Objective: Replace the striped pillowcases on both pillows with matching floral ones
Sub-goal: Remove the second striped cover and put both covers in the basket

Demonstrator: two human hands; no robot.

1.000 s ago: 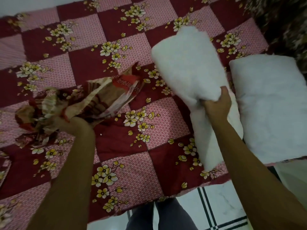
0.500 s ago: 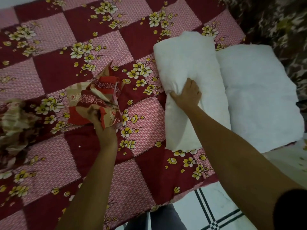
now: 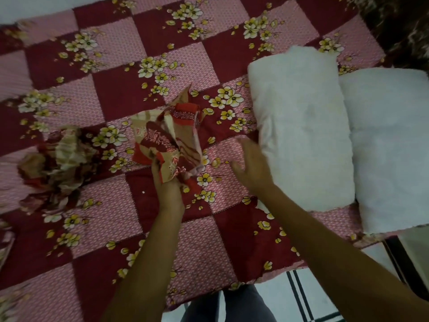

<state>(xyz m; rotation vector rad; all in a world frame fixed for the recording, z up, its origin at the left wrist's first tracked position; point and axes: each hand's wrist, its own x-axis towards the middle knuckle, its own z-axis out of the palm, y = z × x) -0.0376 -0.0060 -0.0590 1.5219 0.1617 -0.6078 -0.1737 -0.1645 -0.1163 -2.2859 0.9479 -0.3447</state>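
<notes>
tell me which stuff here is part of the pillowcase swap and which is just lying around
Part of the job:
- folded floral pillowcase, gripped in the left hand
- crumpled pillowcase lying on the bed
- near bare white pillow
- far bare white pillow
- right hand, open, beside the near pillow

Just there:
- checked floral bedsheet
- tiled floor

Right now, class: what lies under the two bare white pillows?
The checked floral bedspread lies under both pillows, showing around their edges. Whatever sits directly beneath them is covered.
</notes>
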